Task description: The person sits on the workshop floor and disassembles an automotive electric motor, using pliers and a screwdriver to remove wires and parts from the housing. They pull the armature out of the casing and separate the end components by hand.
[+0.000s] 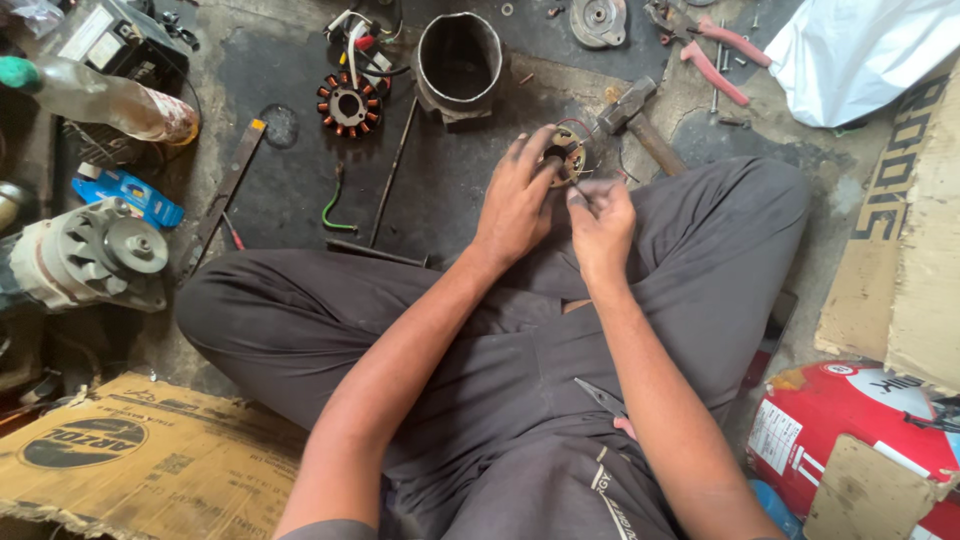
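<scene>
My left hand (515,200) closes its grip around a small round coil part (568,157), holding it above my crossed legs. My right hand (600,215) pinches a thin tool (580,192) whose tip touches the part. A hammer (635,118) lies just beyond on the floor (290,90), near a metal cylinder (459,62) and a copper-wound stator (349,104).

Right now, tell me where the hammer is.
The hammer lies on the floor at upper centre of the head view, just beyond the right hand, between the metal cylinder and the pink-handled pliers.
</scene>
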`<control>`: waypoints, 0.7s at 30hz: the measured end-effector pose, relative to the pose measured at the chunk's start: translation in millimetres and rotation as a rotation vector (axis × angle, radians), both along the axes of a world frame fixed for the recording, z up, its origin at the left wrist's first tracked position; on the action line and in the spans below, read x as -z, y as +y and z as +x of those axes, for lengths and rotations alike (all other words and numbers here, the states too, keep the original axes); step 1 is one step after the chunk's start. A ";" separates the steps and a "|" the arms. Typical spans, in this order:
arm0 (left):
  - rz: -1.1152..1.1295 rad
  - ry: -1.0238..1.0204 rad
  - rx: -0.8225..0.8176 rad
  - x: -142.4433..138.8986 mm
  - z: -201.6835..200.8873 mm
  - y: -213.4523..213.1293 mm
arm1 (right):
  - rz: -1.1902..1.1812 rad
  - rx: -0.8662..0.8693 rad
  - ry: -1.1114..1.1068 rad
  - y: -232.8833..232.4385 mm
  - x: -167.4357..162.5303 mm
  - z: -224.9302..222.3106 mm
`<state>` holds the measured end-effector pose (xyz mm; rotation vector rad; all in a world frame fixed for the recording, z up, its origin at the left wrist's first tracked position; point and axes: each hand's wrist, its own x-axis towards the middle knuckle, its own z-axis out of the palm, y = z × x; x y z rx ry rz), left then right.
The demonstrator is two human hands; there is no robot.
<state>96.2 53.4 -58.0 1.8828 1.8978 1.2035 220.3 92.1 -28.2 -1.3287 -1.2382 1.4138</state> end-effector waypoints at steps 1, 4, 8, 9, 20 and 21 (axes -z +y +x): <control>-0.017 0.015 0.026 1.9 -1.7 0.7 | 0.100 -0.009 -0.069 -2.1 -1.8 -0.9; -0.036 0.083 0.070 5.3 -4.8 1.8 | 0.394 -0.063 -0.296 -8.9 -11.2 1.7; -0.023 0.058 0.064 4.9 -5.3 2.9 | 0.615 -0.151 -0.523 -8.4 -16.5 8.1; -0.019 0.048 0.068 4.2 -5.7 3.4 | 0.636 -0.162 -0.545 -7.9 -15.8 9.4; -0.045 -0.131 0.153 6.4 -12.1 10.2 | 0.627 -0.202 -0.592 -6.6 -13.3 7.3; -0.047 -0.141 0.149 7.5 -11.3 9.9 | 0.663 -0.212 -0.616 -5.5 -13.4 5.9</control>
